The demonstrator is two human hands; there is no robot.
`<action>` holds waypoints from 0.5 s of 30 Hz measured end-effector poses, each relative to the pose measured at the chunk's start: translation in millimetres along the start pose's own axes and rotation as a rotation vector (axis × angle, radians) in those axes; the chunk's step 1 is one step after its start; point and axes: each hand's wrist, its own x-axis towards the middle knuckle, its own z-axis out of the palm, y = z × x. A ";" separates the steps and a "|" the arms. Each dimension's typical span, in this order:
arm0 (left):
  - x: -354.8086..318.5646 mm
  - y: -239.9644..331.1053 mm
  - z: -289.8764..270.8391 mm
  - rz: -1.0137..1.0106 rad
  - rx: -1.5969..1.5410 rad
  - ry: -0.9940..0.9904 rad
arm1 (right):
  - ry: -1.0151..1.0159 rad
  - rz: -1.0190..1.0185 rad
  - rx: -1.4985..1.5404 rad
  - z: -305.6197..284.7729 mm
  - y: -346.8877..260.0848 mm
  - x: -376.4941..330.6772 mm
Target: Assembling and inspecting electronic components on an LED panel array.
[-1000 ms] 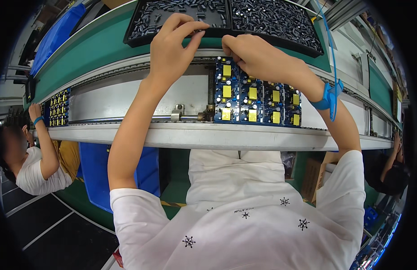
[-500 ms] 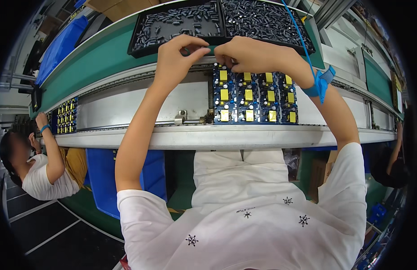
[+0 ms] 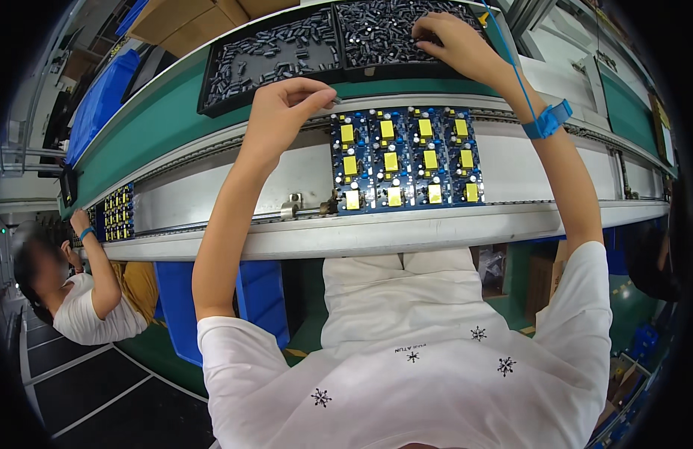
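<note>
A blue circuit board panel with yellow blocks lies on the grey conveyor rail in front of me. My left hand hovers at the panel's upper left corner, its fingertips pinched on a small dark cylindrical part. My right hand reaches further up into the right black tray of small dark parts, fingers curled down among them. A blue wrist strap with a cord sits on my right wrist.
A second black tray of dark parts sits left of the first on the green belt. Another board panel lies far left on the rail, near a seated person. Blue bins stand at the upper left.
My right hand left the panel's top edge and reached up into the right tray. My left hand stayed near the panel's upper left corner. The view has shifted slightly downward.
</note>
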 end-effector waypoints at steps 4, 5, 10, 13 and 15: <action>0.8 3.3 13.2 0.020 0.070 0.001 | 0.112 -0.047 0.091 -4.0 -4.1 4.0; 0.2 7.7 16.2 0.054 0.209 -0.037 | 0.171 -0.083 0.113 -7.2 -6.8 5.0; -3.5 7.2 19.0 0.453 0.765 -0.150 | 0.215 0.118 0.384 -23.4 -29.0 1.4; 0.2 6.7 21.1 0.619 0.904 -0.214 | 0.171 0.382 0.927 -34.9 -39.0 -5.9; 4.0 8.8 21.3 0.615 0.921 -0.303 | 0.119 0.352 0.945 -31.2 -34.3 -13.7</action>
